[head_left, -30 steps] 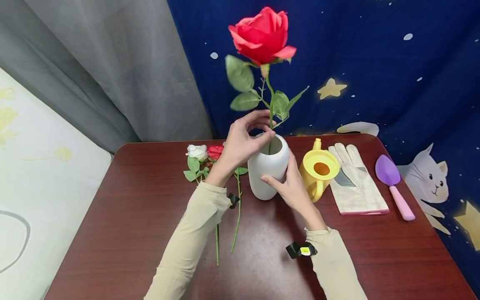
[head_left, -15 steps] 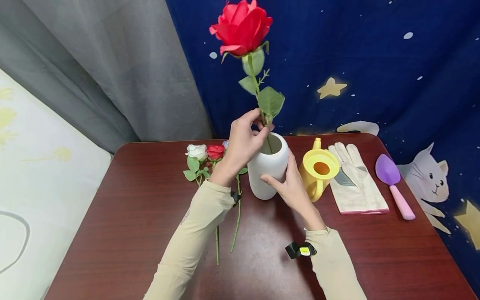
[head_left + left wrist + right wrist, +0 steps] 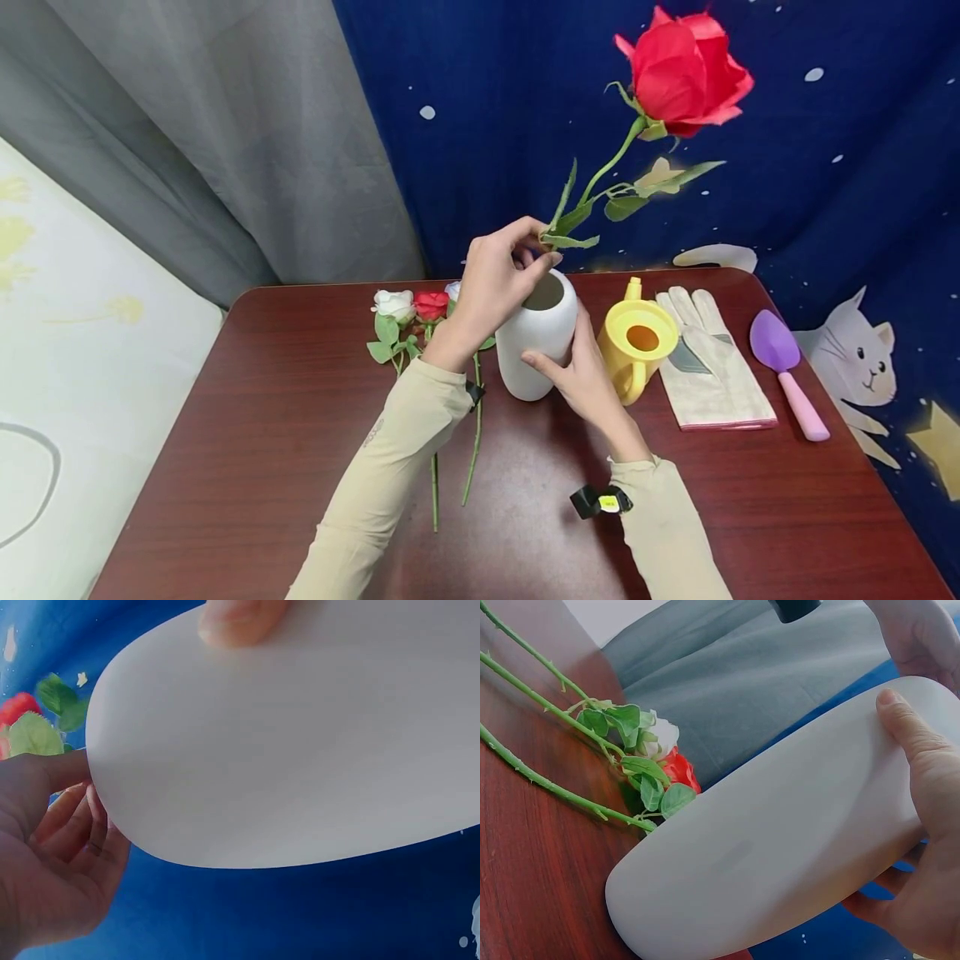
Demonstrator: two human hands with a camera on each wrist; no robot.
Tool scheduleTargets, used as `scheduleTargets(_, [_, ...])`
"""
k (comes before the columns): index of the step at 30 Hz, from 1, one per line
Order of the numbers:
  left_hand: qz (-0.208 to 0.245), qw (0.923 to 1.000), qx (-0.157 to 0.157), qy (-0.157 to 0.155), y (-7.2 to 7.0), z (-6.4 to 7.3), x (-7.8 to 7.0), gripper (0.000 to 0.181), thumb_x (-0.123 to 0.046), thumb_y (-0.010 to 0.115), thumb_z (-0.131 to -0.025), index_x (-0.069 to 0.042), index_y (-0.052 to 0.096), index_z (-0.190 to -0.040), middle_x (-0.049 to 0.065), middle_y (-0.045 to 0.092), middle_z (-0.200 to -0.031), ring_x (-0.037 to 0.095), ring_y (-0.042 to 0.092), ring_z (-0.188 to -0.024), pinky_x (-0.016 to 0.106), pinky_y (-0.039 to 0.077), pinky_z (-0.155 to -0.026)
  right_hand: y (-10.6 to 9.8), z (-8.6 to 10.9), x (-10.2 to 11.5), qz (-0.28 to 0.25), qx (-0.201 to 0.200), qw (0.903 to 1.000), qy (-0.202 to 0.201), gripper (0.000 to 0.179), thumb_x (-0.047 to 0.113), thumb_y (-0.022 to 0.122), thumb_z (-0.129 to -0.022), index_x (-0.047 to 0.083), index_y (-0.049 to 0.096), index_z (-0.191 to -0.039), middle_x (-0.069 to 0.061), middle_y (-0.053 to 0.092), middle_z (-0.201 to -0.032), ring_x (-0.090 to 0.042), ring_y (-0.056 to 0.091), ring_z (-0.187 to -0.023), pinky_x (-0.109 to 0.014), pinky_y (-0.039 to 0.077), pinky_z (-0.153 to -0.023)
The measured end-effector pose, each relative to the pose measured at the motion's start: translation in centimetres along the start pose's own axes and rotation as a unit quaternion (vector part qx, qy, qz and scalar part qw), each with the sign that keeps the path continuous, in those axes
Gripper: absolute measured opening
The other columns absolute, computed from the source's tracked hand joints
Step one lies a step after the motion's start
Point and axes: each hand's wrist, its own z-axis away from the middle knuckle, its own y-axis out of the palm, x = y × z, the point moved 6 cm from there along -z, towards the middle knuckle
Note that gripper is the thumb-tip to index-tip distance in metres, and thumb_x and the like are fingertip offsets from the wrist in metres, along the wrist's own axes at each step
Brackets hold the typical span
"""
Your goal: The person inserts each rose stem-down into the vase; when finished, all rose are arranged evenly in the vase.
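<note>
A large red rose (image 3: 686, 75) leans to the right, its stem pinched by my left hand (image 3: 495, 279) just above the mouth of the white vase (image 3: 536, 350). Below the fingers the stem is hidden. My right hand (image 3: 585, 375) grips the vase around its right side, thumb across the front, and the vase stands upright on the table. The left wrist view has the vase wall (image 3: 262, 750) in front of part of my left hand (image 3: 60, 862). In the right wrist view my right thumb (image 3: 907, 727) presses along the vase near its top.
Left of the vase lie a white rose (image 3: 393, 304), a small red rose (image 3: 431, 305) and a pale bloom (image 3: 453, 289), partly behind my arm. To the right are a yellow watering can (image 3: 637, 342), folded work gloves (image 3: 712, 367) and a purple trowel (image 3: 780, 350) with a pink handle.
The rose head first swung a little left, then far right, its stem now slanting and its leaves turned. My left hand shifted slightly right; my right hand and the vase stayed put.
</note>
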Motion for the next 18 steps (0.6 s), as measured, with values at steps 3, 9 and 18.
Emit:
scheduleTargets(3, [0.006,0.9999,0.009,-0.005,0.1,-0.1,0.0,0.010,-0.012,0.072,-0.082,-0.009,0.066,-0.090,-0.003,0.069,-0.076,0.001,0.055,-0.062,0.020,0.044,-0.055,0.2,-0.3,-1.8,0.000,-0.001,1.0000,-0.004,0.092,0.025,0.074,-0.081,0.019,0.012,-0.148,-0.005,0.031,-0.142,-0.021,0.038,-0.122,-0.044,0.032,-0.101])
scheduleTargets(9, [-0.030,0.9968,0.063,-0.040,0.6,-0.1,-0.2,0.005,-0.016,0.070,-0.084,-0.013,0.069,-0.087,-0.005,0.069,-0.078,0.004,0.061,-0.070,0.020,0.047,-0.060,0.3,-0.6,-3.5,0.001,-0.002,0.9999,-0.010,0.094,0.033,0.075,-0.079,0.030,0.011,-0.147,0.002,0.031,-0.142,-0.017,0.038,-0.122,-0.043,0.033,-0.099])
scheduleTargets(18, [-0.135,0.9794,0.137,-0.063,1.2,0.2,-0.2,0.023,-0.025,0.073,-0.080,-0.014,0.070,-0.100,0.002,0.063,-0.107,0.022,0.043,-0.100,0.033,0.037,-0.082,0.1,-0.4,-1.8,0.005,0.003,1.0000,0.004,0.095,0.017,0.074,-0.080,0.011,0.009,-0.148,-0.013,0.029,-0.143,-0.027,0.038,-0.122,-0.047,0.033,-0.099])
